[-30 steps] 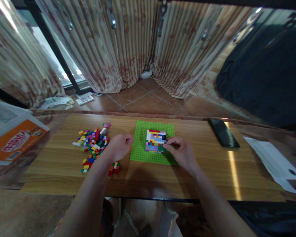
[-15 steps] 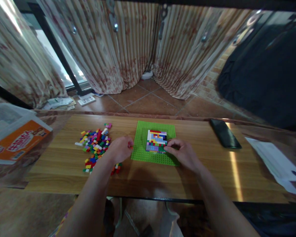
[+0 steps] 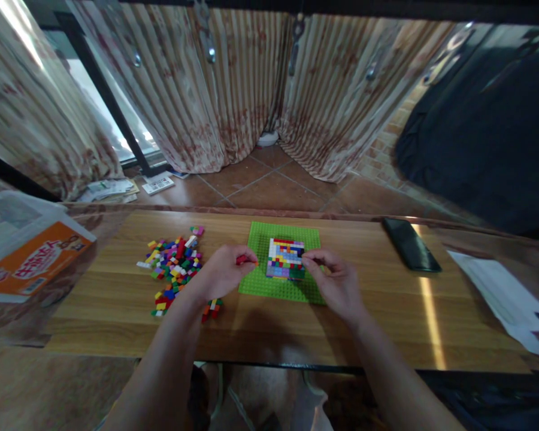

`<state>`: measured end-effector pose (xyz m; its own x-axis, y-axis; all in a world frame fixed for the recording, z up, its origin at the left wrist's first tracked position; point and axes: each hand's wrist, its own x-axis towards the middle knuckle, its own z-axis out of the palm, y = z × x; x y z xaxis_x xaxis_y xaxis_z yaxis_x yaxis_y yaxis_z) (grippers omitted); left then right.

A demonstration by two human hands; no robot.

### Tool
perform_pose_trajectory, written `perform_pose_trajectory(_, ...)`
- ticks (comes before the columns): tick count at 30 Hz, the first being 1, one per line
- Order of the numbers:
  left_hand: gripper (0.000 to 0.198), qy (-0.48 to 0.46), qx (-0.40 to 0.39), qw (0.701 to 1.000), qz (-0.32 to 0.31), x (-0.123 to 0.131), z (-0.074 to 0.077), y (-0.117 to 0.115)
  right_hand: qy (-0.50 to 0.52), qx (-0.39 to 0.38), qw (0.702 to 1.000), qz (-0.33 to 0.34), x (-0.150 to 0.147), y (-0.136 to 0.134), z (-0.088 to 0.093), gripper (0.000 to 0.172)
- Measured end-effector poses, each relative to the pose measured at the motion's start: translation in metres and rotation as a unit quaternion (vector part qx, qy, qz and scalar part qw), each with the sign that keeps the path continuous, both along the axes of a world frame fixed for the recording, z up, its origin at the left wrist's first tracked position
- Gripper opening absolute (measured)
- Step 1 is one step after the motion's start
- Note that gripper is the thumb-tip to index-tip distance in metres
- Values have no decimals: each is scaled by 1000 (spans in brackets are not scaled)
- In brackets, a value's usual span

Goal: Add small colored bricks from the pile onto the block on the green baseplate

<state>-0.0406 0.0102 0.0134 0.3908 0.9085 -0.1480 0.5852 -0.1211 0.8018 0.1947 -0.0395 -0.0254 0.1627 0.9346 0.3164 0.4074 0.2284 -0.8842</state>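
Observation:
A block of multicoloured toy bricks (image 3: 285, 258) stands on a green studded baseplate (image 3: 256, 286) on the wooden table. My left hand (image 3: 224, 268) is closed over the baseplate's left edge; a red brick (image 3: 242, 259) shows in its fingers, and a small orange piece (image 3: 256, 263) is at the fingertips. At the right side of the brick block, my right hand (image 3: 335, 276) has thumb and forefinger pinched together by its edge. Whether a small piece sits between those fingertips is too small to tell. Loose bricks (image 3: 177, 257) lie heaped left of my left hand, partly hidden by my forearm.
A black phone (image 3: 411, 244) lies on the right of the table (image 3: 359, 335), with a white sheet or packet (image 3: 503, 293) beyond it. To the left is a clear plastic tub (image 3: 22, 209) with an orange label. Curtains (image 3: 247, 90) hang behind.
My left hand has shifted right and turned, so the red brick and orange piece now show at its fingers. My right fingertips have moved slightly farther back along the brick block's right edge.

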Motion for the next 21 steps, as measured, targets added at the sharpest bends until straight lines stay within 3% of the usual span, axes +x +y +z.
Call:
perform_pose_trajectory(8, 16, -184, -112, 976, -44, 21, 9, -10, -3, 44, 993, 111, -29, -11, 6, 17)
perform_pose_trajectory(21, 16, -291, -146, 945, -15, 38, -7, -15, 16, 27, 994, 106, -27, -10, 10, 8)
